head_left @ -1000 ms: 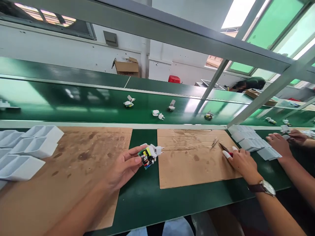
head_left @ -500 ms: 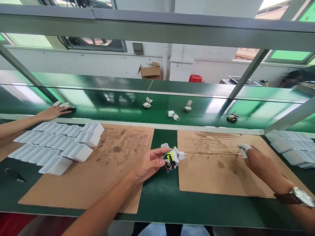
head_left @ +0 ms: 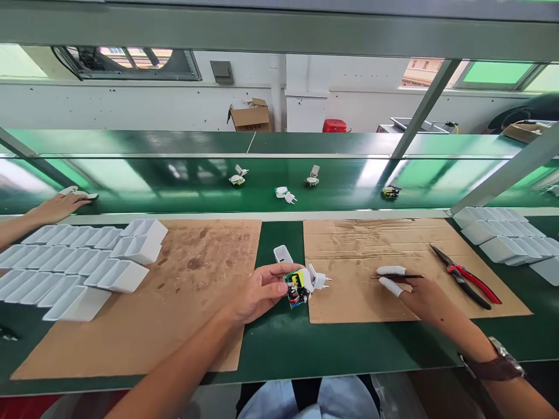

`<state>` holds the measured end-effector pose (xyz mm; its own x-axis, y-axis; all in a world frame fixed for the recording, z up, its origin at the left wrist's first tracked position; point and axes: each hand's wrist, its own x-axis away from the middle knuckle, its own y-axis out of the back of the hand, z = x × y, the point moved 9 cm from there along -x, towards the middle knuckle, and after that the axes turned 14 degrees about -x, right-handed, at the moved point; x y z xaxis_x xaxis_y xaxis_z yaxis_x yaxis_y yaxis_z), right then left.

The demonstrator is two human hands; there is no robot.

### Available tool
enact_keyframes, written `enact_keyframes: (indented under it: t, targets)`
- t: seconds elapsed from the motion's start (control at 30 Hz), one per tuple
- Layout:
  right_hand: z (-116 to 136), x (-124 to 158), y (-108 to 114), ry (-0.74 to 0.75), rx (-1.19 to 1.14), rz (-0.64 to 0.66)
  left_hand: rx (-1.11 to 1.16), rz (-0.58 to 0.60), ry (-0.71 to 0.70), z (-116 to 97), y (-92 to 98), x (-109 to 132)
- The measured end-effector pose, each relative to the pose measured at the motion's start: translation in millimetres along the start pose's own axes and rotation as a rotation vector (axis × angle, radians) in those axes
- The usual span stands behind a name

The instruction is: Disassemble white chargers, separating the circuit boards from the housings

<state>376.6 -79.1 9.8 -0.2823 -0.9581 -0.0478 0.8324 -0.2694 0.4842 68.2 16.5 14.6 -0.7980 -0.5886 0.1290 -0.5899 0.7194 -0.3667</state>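
My left hand is closed on a small charger circuit board with yellow and black parts. A white two-pin plug piece sits at the board's right side. Just behind the fingers is a white charger shell. Over the right cardboard, my right hand grips thin dark tweezers, their tips pointing left toward the board but apart from it. White finger covers are on its fingertips. Red-and-black long-nose pliers lie on the cardboard beyond that hand.
White divided bins stand on the left cardboard, more bins at right. Several charger assemblies lie on the green conveyor behind. Another person's hand touches the conveyor at far left. Slanted metal posts frame the bench.
My right hand has come left off the cardboard's right part, now with tweezers showing, and the pliers have come into sight. My left hand keeps the board. The view has shifted.
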Motion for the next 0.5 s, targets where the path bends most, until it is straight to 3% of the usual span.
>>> enact_keyframes:
  t: [0.17,0.33,0.5]
  targets:
    - [74,22,-31,0.120,-0.340,0.067,0.074,-0.030,-0.005,1,4.9,2]
    - [155,41,-69,0.425,-0.679,0.231,0.073,-0.039,-0.011,0,3.7,2]
    - [170,39,-98,0.510,-0.629,0.343,0.082,0.001,-0.043,-4,-2.3,2]
